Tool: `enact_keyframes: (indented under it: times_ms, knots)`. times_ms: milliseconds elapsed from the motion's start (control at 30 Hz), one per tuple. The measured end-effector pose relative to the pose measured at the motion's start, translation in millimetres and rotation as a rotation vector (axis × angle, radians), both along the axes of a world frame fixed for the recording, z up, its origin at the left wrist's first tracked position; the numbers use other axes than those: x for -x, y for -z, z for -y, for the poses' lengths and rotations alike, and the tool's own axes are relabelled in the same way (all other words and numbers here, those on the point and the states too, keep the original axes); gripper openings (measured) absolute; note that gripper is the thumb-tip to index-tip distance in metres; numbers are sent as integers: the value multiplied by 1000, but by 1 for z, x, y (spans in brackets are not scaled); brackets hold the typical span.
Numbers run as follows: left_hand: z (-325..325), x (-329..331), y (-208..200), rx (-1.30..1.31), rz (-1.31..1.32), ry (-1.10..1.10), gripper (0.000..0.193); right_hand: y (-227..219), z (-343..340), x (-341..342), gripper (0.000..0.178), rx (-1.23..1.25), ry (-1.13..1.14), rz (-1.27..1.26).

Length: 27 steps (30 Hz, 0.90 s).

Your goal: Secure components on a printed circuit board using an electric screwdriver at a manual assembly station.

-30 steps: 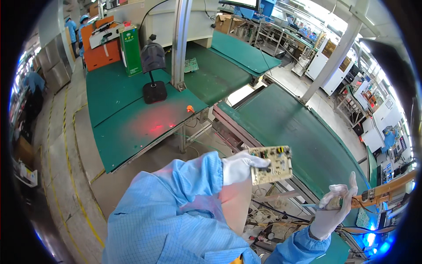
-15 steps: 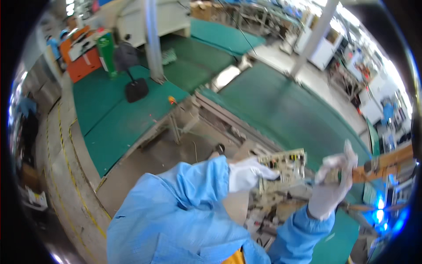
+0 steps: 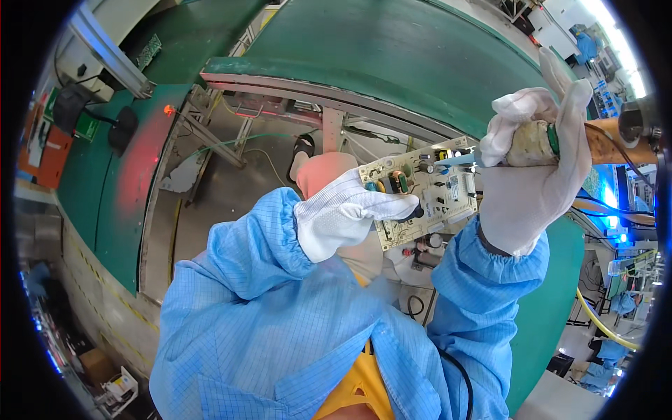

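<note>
My left hand (image 3: 336,213), in a white glove, grips the left edge of a pale circuit board (image 3: 455,192), thumb on top. The board is tilted and carries coils, capacitors and other small parts. My right hand (image 3: 525,192), also gloved in white, is closed round a stubby beige tool (image 3: 530,145) with a green band. A slim pale blue tip (image 3: 458,160) points leftward from beside that hand, over the board's upper right corner. Its join with the tool is hidden by the fingers, and I cannot tell whether it touches the board.
A green-topped conveyor bench (image 3: 336,42) runs behind the board, with a metal rail (image 3: 301,87) along its near edge. Another green bench (image 3: 91,203) stands at left. At right are a brown arm-like bar (image 3: 619,140), cables and a blue light (image 3: 612,220). Loose parts (image 3: 427,252) lie below the board.
The view has tipped down and swung right. My right hand has come closer to the board, and the pale blue tip now shows over it. My left hand keeps its hold.
</note>
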<state>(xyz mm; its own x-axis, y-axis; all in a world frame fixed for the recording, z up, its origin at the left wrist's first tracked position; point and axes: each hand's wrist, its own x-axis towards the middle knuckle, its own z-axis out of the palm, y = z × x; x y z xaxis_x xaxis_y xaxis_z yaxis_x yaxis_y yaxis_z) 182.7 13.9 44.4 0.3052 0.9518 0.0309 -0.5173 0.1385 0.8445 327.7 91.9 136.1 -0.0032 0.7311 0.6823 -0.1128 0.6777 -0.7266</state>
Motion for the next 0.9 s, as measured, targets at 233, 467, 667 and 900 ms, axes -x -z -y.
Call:
enact_keyframes:
  times_ms: [233, 467, 667, 900]
  knots:
    - [3, -4, 10, 33, 33, 20, 44, -3, 3, -5, 50, 83, -57, 30]
    - [-2, -1, 14, -122, 12, 23, 49, -1, 4, -4, 46, 92, -9, 61]
    - [1, 3, 18, -211, 48, 43, 50, 13, -16, -4, 47, -49, -309, -137]
    - [-3, -2, 3, 214, 43, 95, 47, 1, -12, -5, 52, 32, -653, -294]
